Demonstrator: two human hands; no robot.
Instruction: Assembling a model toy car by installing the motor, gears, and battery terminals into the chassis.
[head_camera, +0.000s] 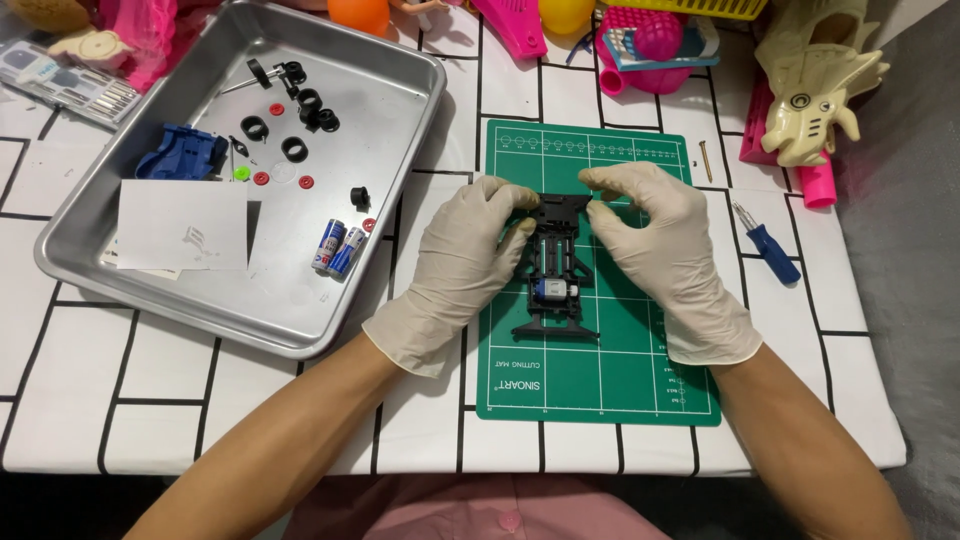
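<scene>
I'm looking down on the tabletop (250, 400), white with a black grid. Biggest thing on it is the metal tray (400, 130) at left. In it I see a white card (183, 224), a blue car body (180, 152), two batteries (338, 248) side by side, several black tyres (294, 149), small red discs (261, 179) and one green piece (241, 173); thin black bits at the tray's far end are too small for me to make out.

Next, the green mat (600, 380), just right of the tray. The black chassis (556, 270) lies on it, lengthwise away from me, a small motor (551, 291) sitting in its near half.

My gloved left hand (465, 262) pinches the chassis's far left corner, fingers curled closed on it. My right hand (662, 235) pinches the far right end with thumb and forefinger. Both cover the chassis's far edges, so I can't tell what's under the fingertips.

Right of the mat: a blue screwdriver (772, 247) and a tiny pin (706, 160). A cream toy (815, 85) stands at far right. Along the top edge, pink, yellow and orange toys are cut off; a tool case (65, 82) at top left is partly cropped.
</scene>
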